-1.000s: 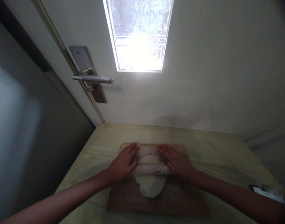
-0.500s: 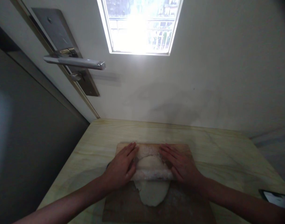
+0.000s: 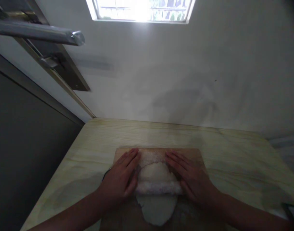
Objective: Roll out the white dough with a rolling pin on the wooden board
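A flour-dusted rolling pin (image 3: pixel 158 188) lies crosswise over a flattened piece of pale dough (image 3: pixel 157 208). The dough shows on both sides of the pin, with its rounded end towards me. My left hand (image 3: pixel 124 175) rests over the pin's left end, and my right hand (image 3: pixel 189 176) over its right end. Both hands have their fingers stretched forward, flat towards the board's far edge. The pin's ends are hidden under the palms. Beneath the dough is a wooden board (image 3: pixel 120 215), floured near its far edge.
The board sits on a pale wood-patterned table (image 3: pixel 108 134) against a white door (image 3: pixel 137 86). A metal door handle (image 3: pixel 41 31) juts out at upper left, beside a bright window (image 3: pixel 161 12). Part of a dark-edged phone-like object (image 3: pixel 292 213) lies at the right edge.
The view has tilted down and come closer, so the window and handle sit higher. The rolling pin and both hands appear slightly nearer me, and the hands stay on the pin.
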Motion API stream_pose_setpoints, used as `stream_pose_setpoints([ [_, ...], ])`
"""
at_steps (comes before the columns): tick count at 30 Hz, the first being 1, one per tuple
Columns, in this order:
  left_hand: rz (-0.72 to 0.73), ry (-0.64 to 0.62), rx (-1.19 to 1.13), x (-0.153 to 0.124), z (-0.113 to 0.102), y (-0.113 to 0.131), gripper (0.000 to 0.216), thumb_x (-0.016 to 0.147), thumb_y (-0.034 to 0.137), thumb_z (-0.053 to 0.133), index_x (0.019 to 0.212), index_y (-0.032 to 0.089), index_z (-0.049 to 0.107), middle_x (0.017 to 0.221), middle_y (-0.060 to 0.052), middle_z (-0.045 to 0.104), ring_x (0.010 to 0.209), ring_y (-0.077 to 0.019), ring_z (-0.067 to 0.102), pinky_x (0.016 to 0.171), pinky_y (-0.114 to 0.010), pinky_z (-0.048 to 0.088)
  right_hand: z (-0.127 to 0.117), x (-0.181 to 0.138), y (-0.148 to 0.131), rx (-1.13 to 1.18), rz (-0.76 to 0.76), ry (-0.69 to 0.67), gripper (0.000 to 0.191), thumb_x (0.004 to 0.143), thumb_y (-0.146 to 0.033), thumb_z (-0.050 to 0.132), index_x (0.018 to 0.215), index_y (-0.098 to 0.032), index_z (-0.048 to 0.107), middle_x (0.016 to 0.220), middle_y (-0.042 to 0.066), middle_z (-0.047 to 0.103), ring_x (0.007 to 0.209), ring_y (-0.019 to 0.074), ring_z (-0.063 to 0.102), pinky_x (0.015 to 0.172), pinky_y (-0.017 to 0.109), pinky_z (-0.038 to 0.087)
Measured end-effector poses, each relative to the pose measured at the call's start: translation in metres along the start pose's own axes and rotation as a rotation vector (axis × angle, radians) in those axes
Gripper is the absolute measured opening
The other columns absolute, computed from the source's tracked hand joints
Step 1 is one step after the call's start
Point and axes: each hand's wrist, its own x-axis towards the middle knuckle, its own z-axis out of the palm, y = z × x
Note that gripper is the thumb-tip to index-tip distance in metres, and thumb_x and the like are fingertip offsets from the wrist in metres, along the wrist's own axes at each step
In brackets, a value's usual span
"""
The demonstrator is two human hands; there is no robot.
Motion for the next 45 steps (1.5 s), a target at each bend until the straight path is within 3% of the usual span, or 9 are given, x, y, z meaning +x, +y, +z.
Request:
stream_pose_setpoints([
  [12,0.051,0.03,0.041,0.0,-0.003,0.002,0.059,0.078,0.012,0.032,0.131,0.021,0.01,0.133,-0.007,0.03,0.121,-0.0213,0.027,0.094,-0.041,0.034,0.001,-0.002,-0.002,0.078,-0.013,0.023,0.053,0.074,-0.015,0.033,0.127,-0.011,0.03,0.132,0.008,0.033,0.122,0.0212,0.021,0.097,0.041,0.029],
  [21,0.081,0.002,0.052,-0.002,0.001,-0.004,0.058,0.077,0.012,0.031,0.131,0.02,0.011,0.135,-0.006,0.026,0.122,-0.0231,0.023,0.095,-0.042,0.032,0.002,-0.003,0.002,0.048,-0.085,0.033,0.054,0.071,-0.009,0.036,0.125,-0.01,0.032,0.131,0.009,0.033,0.123,0.0207,0.02,0.095,0.039,0.032],
  [26,0.074,-0.065,0.054,0.0,0.001,-0.005,0.056,0.075,0.012,0.031,0.129,0.015,0.02,0.134,-0.011,0.026,0.124,-0.0255,0.018,0.094,-0.045,0.031,0.004,0.0,0.004,0.045,-0.097,0.034,0.052,0.07,-0.008,0.034,0.121,-0.009,0.038,0.128,0.01,0.038,0.122,0.0203,0.022,0.096,0.041,0.03],
  [31,0.033,-0.122,0.133,0.005,-0.004,0.003,0.044,0.077,0.017,0.033,0.12,0.007,0.037,0.128,-0.017,0.035,0.121,-0.0271,0.025,0.095,-0.044,0.03,0.0,0.008,-0.002,-0.012,-0.047,0.093,0.045,0.071,-0.008,0.032,0.113,-0.007,0.047,0.118,0.013,0.049,0.117,0.0199,0.033,0.095,0.039,0.032],
  [39,0.005,0.022,0.236,0.002,-0.008,0.017,0.036,0.082,0.021,0.029,0.114,0.01,0.042,0.119,-0.014,0.045,0.109,-0.0196,0.042,0.092,-0.033,0.035,0.001,0.003,-0.011,-0.256,0.025,0.229,0.044,0.068,-0.006,0.033,0.109,-0.008,0.048,0.111,0.013,0.052,0.108,0.0198,0.042,0.092,0.036,0.033],
  [42,0.0,0.08,0.304,-0.004,-0.01,0.029,0.033,0.085,0.027,0.027,0.107,0.011,0.045,0.112,-0.013,0.049,0.103,-0.0201,0.046,0.088,-0.033,0.036,0.0,-0.002,-0.019,-0.366,0.077,0.273,0.033,0.074,-0.01,0.033,0.102,-0.009,0.05,0.104,0.014,0.055,0.099,0.0212,0.047,0.087,0.036,0.035],
  [45,0.033,0.043,0.39,-0.013,-0.012,0.041,0.037,0.085,0.04,0.025,0.095,0.013,0.048,0.098,-0.011,0.053,0.093,-0.0217,0.05,0.079,-0.035,0.04,-0.002,-0.013,-0.027,-0.4,0.068,0.255,0.026,0.082,-0.024,0.033,0.091,-0.011,0.053,0.091,0.013,0.057,0.086,0.0217,0.051,0.075,0.035,0.039],
])
